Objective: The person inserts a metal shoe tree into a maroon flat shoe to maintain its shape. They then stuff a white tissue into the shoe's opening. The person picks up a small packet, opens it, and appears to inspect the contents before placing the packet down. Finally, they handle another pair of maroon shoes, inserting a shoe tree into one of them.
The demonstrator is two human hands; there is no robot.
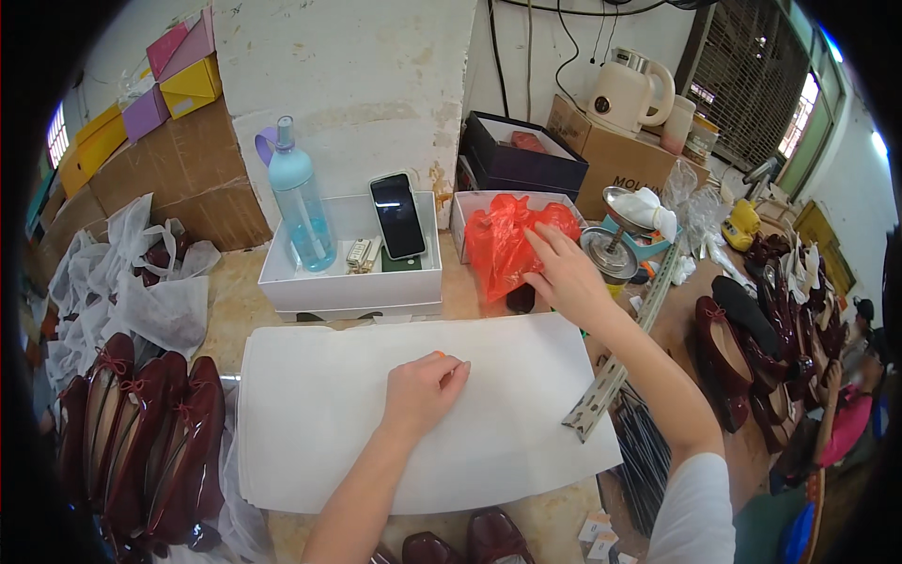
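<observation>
My left hand (425, 393) is curled closed above a stack of white paper sheets (319, 423). A small orange bit shows at its fingers; what it belongs to is hidden. Farther right, my right hand (569, 278) reaches to a crumpled red plastic bag (507, 246), its thumb and fingers apart against the bag's right side. The bag sits in front of a pale open box (458, 226), and a small dark object (520, 299) shows beneath it.
A white tray box (348, 293) holds a blue bottle (303, 211) and a phone (398, 216). Glossy dark red shoes (141, 442) stand at left, with more shoes (723, 352) at right. A slotted metal angle bar (601, 395) lies along the paper's right side. A cream kettle (625, 92) stands behind.
</observation>
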